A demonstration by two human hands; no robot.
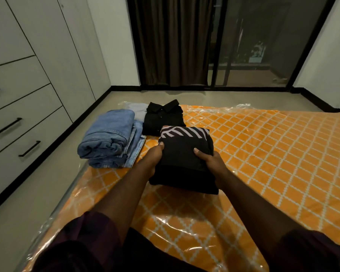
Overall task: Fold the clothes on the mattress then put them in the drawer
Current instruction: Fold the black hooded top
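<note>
On the mattress, what I see: an orange mattress (pixel 263 154) with a white lattice print, wrapped in clear plastic, lying on the floor (pixel 37 193).
Held garment: a folded black garment (pixel 185 154) with pale diagonal stripes on its far end, over the left half of the mattress.
Left hand (pixel 155 156): grips the left side of the folded black garment, thumb on top; the fingers are hidden below the cloth.
Right hand (pixel 208 160): grips the right side of the same bundle, thumb on top, fingers curled round its edge.
Contact with mattress: I cannot tell whether the bundle rests on the mattress or is raised just above it.
Jeans (pixel 108 134): a stack of folded blue denim at the mattress's left edge, beside the held bundle.
Black shirt (pixel 163 118): folded, collar up, at the far left corner of the mattress, just beyond the held bundle.
Pale blue garment (pixel 137 110): partly hidden between the jeans and the black shirt; I cannot make out its shape.
Drawers (pixel 18 124): white fronts with black bar handles, all closed, left of the mattress across a strip of floor.
Beyond the mattress's far end: a dark curtain (pixel 171 40) and a glass door (pixel 253 46).
</note>
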